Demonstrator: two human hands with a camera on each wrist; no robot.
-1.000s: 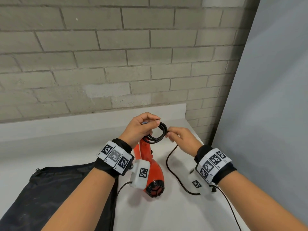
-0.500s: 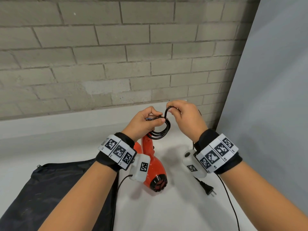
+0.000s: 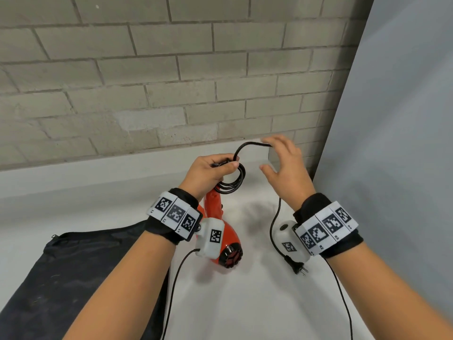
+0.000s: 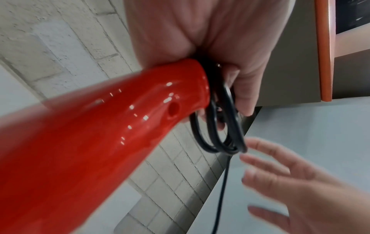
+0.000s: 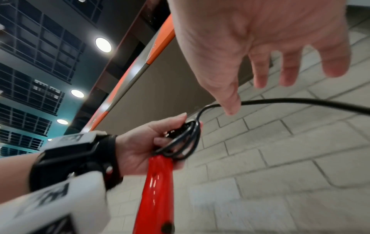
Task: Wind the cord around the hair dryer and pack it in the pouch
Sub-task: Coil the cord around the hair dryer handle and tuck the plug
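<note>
My left hand [image 3: 208, 171] holds the red hair dryer [image 3: 230, 238] by the end of its handle, tilted with the barrel low over the white counter. Its fingers grip a small coil of black cord [image 3: 239, 185] against that end, as the left wrist view shows for the coil [image 4: 218, 134] and the handle [image 4: 100, 134]. From the coil the cord arcs up to my right hand [image 3: 284, 165], which is open with spread fingers. The cord runs just under its fingers [image 5: 260, 76]. Past that hand the cord hangs down to the plug [image 3: 297, 266]. The black pouch [image 3: 73, 266] lies flat at the lower left.
The white counter [image 3: 245, 303] runs back to a brick wall [image 3: 171, 94]. A grey panel [image 3: 392, 168] closes the right side. Thin black camera cables hang from both wrists across the counter.
My right hand carried the cord up over the coil, then let go and moved off to the right with open fingers. The plug end has been drawn nearer. The left hand kept its grip.
</note>
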